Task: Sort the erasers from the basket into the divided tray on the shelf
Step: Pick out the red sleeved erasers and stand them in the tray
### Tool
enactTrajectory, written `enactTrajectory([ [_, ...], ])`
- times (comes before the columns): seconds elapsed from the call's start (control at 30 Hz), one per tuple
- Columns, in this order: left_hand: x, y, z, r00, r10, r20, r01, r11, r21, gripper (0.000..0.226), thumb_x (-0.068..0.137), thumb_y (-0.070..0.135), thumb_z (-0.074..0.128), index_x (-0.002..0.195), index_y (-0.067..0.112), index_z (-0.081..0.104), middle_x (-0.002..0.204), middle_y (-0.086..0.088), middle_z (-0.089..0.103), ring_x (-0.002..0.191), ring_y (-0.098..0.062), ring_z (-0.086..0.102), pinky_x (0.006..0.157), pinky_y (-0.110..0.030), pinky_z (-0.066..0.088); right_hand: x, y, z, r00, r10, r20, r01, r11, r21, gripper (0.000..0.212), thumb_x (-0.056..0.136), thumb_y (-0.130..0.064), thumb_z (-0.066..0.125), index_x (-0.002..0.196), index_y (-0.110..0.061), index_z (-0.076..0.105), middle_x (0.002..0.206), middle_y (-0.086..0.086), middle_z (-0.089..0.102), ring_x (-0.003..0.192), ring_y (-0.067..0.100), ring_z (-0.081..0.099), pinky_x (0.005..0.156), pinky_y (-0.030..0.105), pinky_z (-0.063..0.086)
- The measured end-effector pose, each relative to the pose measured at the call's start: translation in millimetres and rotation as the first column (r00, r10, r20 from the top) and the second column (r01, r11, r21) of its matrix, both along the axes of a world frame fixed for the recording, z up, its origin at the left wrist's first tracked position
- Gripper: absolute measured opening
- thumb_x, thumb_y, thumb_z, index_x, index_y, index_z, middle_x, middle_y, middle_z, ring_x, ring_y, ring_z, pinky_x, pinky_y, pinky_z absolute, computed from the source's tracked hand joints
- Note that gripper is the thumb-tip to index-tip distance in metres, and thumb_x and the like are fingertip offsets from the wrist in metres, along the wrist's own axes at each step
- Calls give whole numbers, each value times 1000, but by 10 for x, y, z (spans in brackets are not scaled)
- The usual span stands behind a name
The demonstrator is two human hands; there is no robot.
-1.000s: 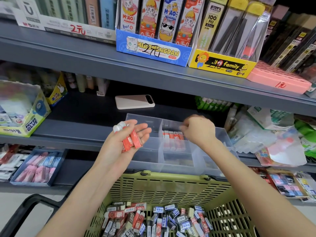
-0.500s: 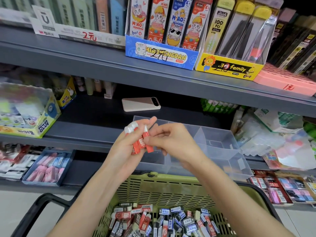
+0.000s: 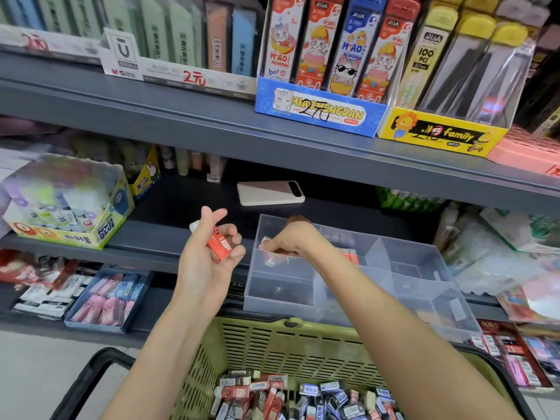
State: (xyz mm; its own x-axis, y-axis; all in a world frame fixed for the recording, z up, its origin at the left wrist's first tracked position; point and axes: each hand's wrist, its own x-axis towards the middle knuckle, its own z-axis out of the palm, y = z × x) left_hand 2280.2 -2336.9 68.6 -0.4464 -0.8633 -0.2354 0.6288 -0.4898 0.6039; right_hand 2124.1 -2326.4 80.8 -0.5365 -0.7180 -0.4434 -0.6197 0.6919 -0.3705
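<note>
A clear divided tray (image 3: 418,286) stands on the middle shelf. My left hand (image 3: 206,262) hovers left of it, palm up, fingers curled round red-sleeved erasers (image 3: 218,247). My right hand (image 3: 291,241) reaches into the tray's back-left compartment, fingertips pinched on a small red and white eraser (image 3: 266,240). Red erasers (image 3: 350,256) lie in the neighbouring back compartment. Below, the green basket (image 3: 291,344) holds several red and blue-sleeved erasers (image 3: 303,395).
A phone (image 3: 269,192) lies on the shelf behind the tray. A glue display box (image 3: 69,204) stands at the left. Packets (image 3: 515,253) crowd the shelf to the right of the tray. A blue tray of pink erasers (image 3: 106,298) sits on the lower shelf.
My right hand took an eraser from the left hand's bundle and moved right into the tray's back-left compartment. The left hand stayed roughly in place, still holding erasers.
</note>
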Motion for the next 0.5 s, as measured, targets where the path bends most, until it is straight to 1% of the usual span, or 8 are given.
enactTrajectory([
  [0.07,10,-4,-25,1000,1,2,-1,1000,-12,48,90,41,53,123,6,54,68,-3,56,62,-12,50,50,-21,42,-1,-18,-48,998,-4,61,4,1000,-1,37,75,-43,74,82,-9,60,78,1,62,70,16,60,64,26,46],
  [0.13,18,-4,-37,1000,3,-6,-3,1000,-20,46,92,39,51,123,5,54,69,-3,59,63,-13,54,53,-22,45,2,-13,-88,988,-22,151,26,999,-27,42,80,-40,71,100,-4,65,104,7,67,96,21,64,81,29,47],
  [0.2,24,-3,-34,1000,0,-22,0,1000,-30,46,92,40,50,123,5,54,72,-4,62,67,-13,57,58,-24,47,6,-3,-85,983,-12,182,14,1000,-10,37,87,-34,64,104,-1,67,112,11,67,100,22,63,88,31,47],
  [0.27,32,3,-17,1000,-4,-31,3,999,-42,47,92,41,49,121,5,56,76,-6,65,72,-15,60,62,-25,47,20,36,-26,988,12,155,-9,1000,-23,27,91,-24,56,97,-1,69,109,14,69,84,20,62,79,29,48],
  [0.33,35,10,-3,999,-7,-37,5,999,-52,46,93,41,48,120,5,58,80,-8,66,76,-16,62,65,-26,47,51,101,51,998,17,52,-7,983,-184,25,90,-19,51,83,-3,69,94,14,72,74,25,61,72,30,49],
  [0.37,34,13,0,999,-10,-37,8,998,-59,45,93,40,47,119,5,58,82,-9,67,77,-17,63,66,-26,47,97,157,93,1000,7,18,-1,945,-326,25,89,-21,53,79,-5,69,86,11,73,75,27,63,72,32,50],
  [0.43,28,24,14,999,-20,-34,17,996,-87,45,95,40,45,120,6,58,88,-11,67,82,-18,63,68,-27,46,265,298,203,999,33,25,-11,798,-602,23,86,-29,60,70,-15,68,67,-1,69,68,17,62,69,30,49],
  [0.5,21,59,29,998,-54,-29,49,988,-145,45,93,41,45,122,8,57,96,-12,68,91,-20,64,76,-29,48,470,408,304,993,122,-3,-90,715,-693,18,81,-34,67,65,-26,68,54,-6,60,56,8,55,62,28,47],
])
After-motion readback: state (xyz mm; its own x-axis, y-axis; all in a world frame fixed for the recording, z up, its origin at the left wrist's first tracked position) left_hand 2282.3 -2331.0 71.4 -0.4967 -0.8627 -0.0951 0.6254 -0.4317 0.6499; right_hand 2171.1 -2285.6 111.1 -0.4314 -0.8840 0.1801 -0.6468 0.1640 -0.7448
